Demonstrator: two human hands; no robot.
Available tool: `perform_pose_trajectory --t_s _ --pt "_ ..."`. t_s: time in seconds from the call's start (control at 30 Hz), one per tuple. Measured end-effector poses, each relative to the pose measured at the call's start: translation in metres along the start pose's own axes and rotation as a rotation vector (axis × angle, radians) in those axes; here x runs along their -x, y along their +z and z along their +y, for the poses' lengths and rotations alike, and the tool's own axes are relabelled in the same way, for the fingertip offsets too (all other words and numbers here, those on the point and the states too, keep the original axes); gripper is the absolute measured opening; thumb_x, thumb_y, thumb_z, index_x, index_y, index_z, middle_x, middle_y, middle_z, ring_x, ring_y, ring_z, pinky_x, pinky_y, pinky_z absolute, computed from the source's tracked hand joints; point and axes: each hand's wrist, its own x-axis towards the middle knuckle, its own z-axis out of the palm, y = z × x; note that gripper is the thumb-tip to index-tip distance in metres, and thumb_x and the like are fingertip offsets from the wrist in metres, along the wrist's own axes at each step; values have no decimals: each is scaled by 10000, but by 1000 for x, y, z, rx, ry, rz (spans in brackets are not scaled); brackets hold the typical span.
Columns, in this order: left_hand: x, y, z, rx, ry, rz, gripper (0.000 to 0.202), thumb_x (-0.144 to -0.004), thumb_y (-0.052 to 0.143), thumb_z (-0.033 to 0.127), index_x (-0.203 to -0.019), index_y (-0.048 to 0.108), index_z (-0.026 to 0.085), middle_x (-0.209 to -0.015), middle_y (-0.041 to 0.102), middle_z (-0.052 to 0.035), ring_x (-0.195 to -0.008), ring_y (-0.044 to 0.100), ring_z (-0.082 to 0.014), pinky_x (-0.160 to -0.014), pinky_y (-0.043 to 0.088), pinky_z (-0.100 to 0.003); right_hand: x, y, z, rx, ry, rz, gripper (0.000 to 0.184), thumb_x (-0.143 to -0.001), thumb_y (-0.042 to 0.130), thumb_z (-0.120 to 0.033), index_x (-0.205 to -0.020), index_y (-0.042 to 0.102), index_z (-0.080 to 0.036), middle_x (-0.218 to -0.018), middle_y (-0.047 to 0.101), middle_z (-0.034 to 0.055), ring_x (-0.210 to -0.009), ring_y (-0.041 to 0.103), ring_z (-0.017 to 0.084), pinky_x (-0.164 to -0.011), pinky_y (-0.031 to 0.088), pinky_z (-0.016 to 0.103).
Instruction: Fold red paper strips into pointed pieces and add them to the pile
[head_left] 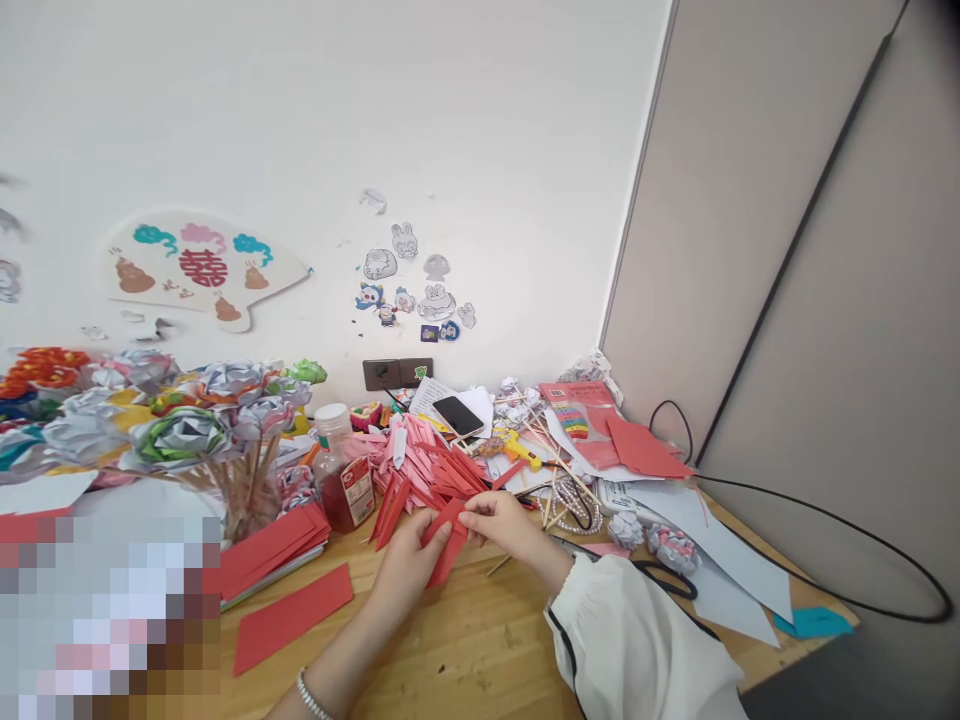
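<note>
Both my hands meet over the wooden table (465,650) on one folded strip of red paper (444,545). My left hand (409,565) grips the strip's lower part, fingers curled around it. The strip's upper end is pinched by my right hand (501,525), which comes out of a white sleeve. Just behind my hands lies a heap of folded red and pink paper pieces (420,470). A bracelet sits on my left wrist.
A red drink bottle (343,470) stands left of the heap, beside a stack of red sheets (270,550) and a loose one (292,615). Paper roses on sticks (180,430) fill the left. A phone (457,415), glue gun (517,448), skewers, scissors and black cable (825,520) lie right.
</note>
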Motion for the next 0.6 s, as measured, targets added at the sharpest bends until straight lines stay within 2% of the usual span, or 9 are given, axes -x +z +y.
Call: perform_pose_trajectory --t_s 0.23,0.6 --pt "1 -1 -2 -22 16 8 242 -723 412 363 -637 522 166 -620 548 -3 -617 501 -159 -591 387 -251 0 0 3 97 9 23 321 -650 543 -441 -601 521 -125 -489 494 -23 -408 436 56 -414 370 182" --pt "-1 1 -5 52 -30 -24 231 -713 417 347 -690 532 147 -675 593 -29 -651 522 -166 -619 401 -258 3 7 -1 -186 108 -4 315 -622 586 -423 -628 502 -119 -481 499 -30 -390 439 51 -405 365 182"
